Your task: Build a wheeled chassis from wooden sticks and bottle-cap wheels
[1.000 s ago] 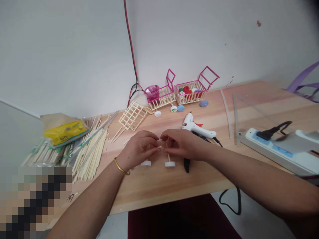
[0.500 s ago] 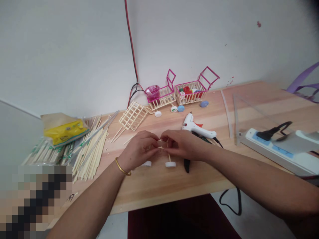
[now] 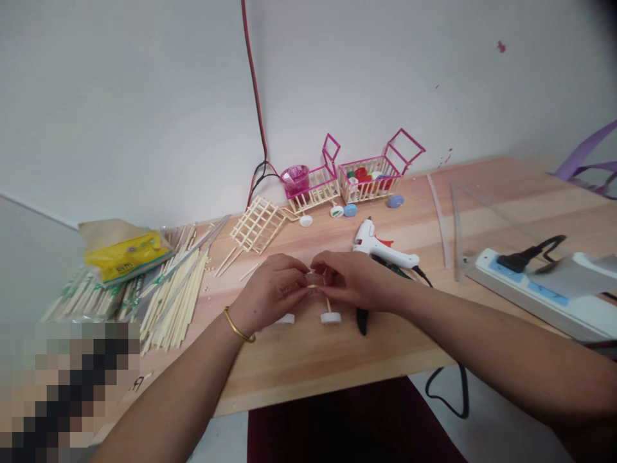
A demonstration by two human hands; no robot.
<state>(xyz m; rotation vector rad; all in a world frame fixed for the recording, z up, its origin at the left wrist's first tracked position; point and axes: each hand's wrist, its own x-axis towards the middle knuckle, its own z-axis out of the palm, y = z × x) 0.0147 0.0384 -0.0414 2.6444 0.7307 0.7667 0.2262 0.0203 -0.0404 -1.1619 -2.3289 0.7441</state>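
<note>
My left hand [image 3: 270, 289], with a gold bangle at its wrist, and my right hand [image 3: 354, 278] meet over the middle of the table. Both have their fingertips pinched on a small frame of thin wooden sticks [image 3: 328, 305], mostly covered by the fingers. Below the hands are two white bottle-cap wheels [image 3: 330, 317]; the one toward my left hand is partly hidden. Just beyond my right hand lies a white glue gun [image 3: 376, 248] with a red trigger. A black pointed thing [image 3: 362, 321] sticks out from under my right wrist.
Two small stick carts [image 3: 370, 179] with pink trim stand by the wall, one beside a pink cup [image 3: 295, 181]. A stick lattice [image 3: 258, 225] leans left of them. Loose sticks [image 3: 180, 302] and a yellow bag [image 3: 126, 257] lie left, a power strip [image 3: 525, 286] right.
Almost nothing differs. The hands and the white wheels have shifted very slightly to the right; both hands keep their pinch.
</note>
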